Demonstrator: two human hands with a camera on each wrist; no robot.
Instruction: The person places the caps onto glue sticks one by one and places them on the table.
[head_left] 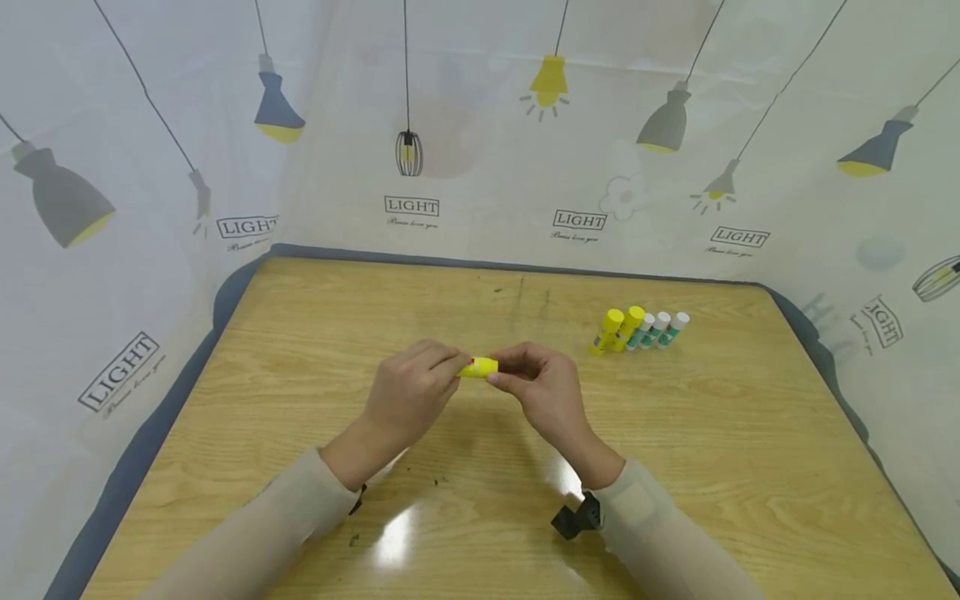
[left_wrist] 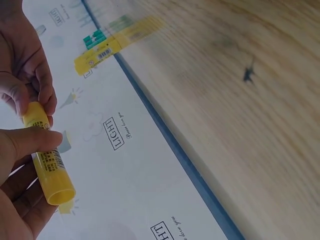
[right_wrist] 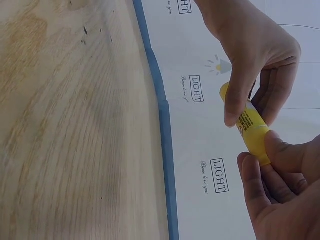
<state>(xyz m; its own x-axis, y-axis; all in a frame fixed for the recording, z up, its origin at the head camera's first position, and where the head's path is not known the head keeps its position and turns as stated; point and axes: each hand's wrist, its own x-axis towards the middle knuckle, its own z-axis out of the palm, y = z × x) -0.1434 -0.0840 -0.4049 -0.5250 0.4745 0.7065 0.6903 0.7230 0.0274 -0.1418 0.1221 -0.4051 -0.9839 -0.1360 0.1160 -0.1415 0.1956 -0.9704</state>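
Observation:
A yellow glue stick (head_left: 480, 367) is held level between both hands over the table. My left hand (head_left: 416, 387) grips its body, the thumb laid across the printed label in the left wrist view. With thumb and fingertips my right hand (head_left: 547, 392) pinches the other end, where a plain yellow cap (right_wrist: 257, 145) shows in the right wrist view. The glue stick's round base (left_wrist: 61, 195) sticks out past the left fingers. Part of the label is hidden under the fingers.
Two yellow glue sticks (head_left: 628, 325) and several green-and-white ones (head_left: 662, 329) stand in a row at the right back of the wooden table (head_left: 315, 333). A lamp-printed cloth (head_left: 480, 108) rises behind the table and along both sides.

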